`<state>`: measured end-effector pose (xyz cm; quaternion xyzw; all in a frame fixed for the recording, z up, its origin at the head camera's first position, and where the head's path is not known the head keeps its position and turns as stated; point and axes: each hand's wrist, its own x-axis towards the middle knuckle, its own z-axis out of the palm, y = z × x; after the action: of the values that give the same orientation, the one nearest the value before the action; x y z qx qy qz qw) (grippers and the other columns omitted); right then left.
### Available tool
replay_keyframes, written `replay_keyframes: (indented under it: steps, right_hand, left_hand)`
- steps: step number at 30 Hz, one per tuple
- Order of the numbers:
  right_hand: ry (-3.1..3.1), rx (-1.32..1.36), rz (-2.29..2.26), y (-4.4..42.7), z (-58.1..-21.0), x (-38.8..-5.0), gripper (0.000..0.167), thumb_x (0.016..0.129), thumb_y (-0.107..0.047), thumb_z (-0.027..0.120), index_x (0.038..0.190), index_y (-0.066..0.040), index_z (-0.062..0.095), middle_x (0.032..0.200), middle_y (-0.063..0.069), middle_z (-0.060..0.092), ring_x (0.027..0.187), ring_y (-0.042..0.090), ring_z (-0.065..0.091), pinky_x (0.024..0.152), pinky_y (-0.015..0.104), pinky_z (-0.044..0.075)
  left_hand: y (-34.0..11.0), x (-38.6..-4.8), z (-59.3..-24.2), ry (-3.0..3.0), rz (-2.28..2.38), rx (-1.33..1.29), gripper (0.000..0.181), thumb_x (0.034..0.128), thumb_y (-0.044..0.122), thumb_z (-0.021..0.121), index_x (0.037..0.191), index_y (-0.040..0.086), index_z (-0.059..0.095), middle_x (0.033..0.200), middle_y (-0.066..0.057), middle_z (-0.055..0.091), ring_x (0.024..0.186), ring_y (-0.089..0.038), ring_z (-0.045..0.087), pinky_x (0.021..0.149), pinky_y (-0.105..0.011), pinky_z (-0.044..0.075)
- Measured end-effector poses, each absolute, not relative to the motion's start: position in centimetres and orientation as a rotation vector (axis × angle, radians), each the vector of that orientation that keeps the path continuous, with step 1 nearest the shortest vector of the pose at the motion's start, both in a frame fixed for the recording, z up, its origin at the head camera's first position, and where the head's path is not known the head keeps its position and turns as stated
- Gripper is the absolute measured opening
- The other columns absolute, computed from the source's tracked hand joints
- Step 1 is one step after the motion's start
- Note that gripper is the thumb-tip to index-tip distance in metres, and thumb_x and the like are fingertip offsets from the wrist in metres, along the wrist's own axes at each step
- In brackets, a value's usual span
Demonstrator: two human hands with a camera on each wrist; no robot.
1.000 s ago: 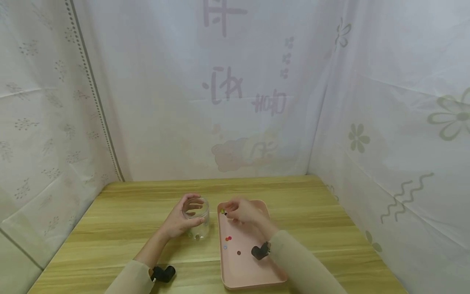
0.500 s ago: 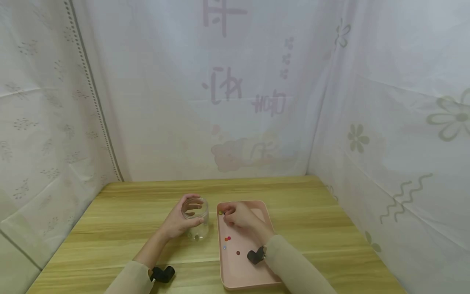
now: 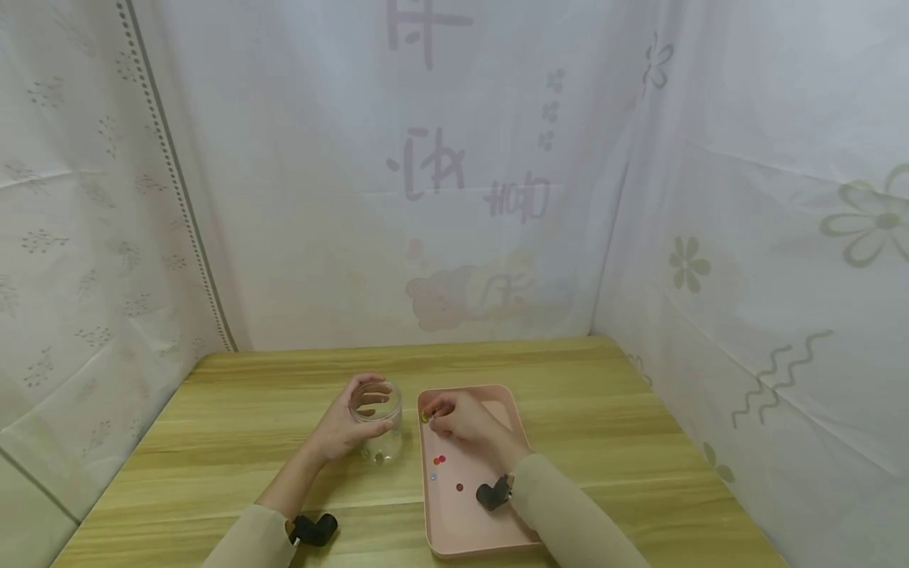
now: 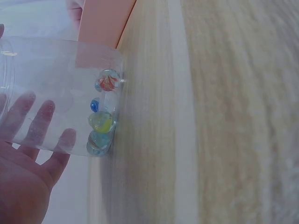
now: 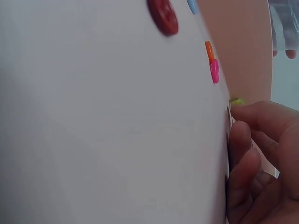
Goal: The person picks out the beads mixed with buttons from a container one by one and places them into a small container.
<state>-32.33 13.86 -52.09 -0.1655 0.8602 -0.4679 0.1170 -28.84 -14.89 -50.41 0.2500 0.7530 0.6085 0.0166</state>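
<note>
My left hand [image 3: 348, 426] grips a clear plastic jar [image 3: 389, 442] that stands upright on the table, thumb in front and fingers behind. Several glass marbles [image 4: 101, 122] lie at its bottom in the left wrist view. In the pink tray [image 3: 483, 540], my right hand [image 3: 465, 418] is at the far left corner, fingers curled down onto the floor. A yellow-green marble [image 5: 237, 101] sits by its fingertips against the tray wall. What lies under or between those fingertips is hidden.
Loose buttons lie in the tray: a dark red button [image 5: 163, 17], an orange button [image 5: 210, 51], a pink button [image 5: 215, 71] and a light blue button [image 5: 192, 6]. The wooden table [image 3: 248, 418] is enclosed by white printed curtains [image 3: 319, 237].
My right hand has lowered to the tray's far left corner and its fingers have closed in, covering a small dark-and-white piece seen there earlier. The left hand and jar stay put.
</note>
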Motion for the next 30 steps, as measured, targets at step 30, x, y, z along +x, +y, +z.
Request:
replay_keyframes:
  steps: [30]
  right_hand:
    - [2.492, -0.546, -1.351, 13.66, -51.69, -31.62, 0.014, 0.098, -0.009, 0.077, 0.110, -0.014, 0.082, 0.100, -0.004, 0.078, 0.085, 0.009, 0.064, 0.075, 0.021, 0.052]
  left_hand:
    - [-15.00, -28.83, -50.43, 2.368, 1.869, 0.760, 0.075, 0.0955, 0.012, 0.085, 0.156, 0.006, 0.042, 0.151, -0.024, 0.060, 0.140, -0.050, 0.059, 0.113, -0.063, 0.049]
